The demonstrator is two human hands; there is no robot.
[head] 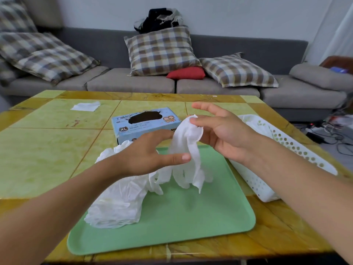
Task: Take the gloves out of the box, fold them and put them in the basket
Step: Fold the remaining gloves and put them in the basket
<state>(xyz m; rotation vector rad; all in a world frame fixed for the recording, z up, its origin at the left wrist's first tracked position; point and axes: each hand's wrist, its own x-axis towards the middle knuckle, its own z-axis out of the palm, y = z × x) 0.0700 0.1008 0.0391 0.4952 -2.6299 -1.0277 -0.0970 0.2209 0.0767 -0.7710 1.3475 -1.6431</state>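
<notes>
My right hand point(221, 131) pinches the cuff of a white glove point(188, 150), which hangs down with its fingers touching the green tray point(191, 222). My left hand point(150, 152) is at the glove's left side, fingers and thumb spread around it; whether it grips the glove is unclear. A pile of several crumpled white gloves point(118, 197) lies on the tray's left part, under my left forearm. The light blue glove box point(141, 125) stands behind the tray, its top opening dark. The white perforated basket point(286, 150) stands at the right with something white inside.
A white tissue point(86, 106) lies on the far left of the yellow-green tiled table point(47, 150). Behind the table is a grey sofa point(133, 81) with checked cushions. Cables point(328, 134) lie on the floor at the right.
</notes>
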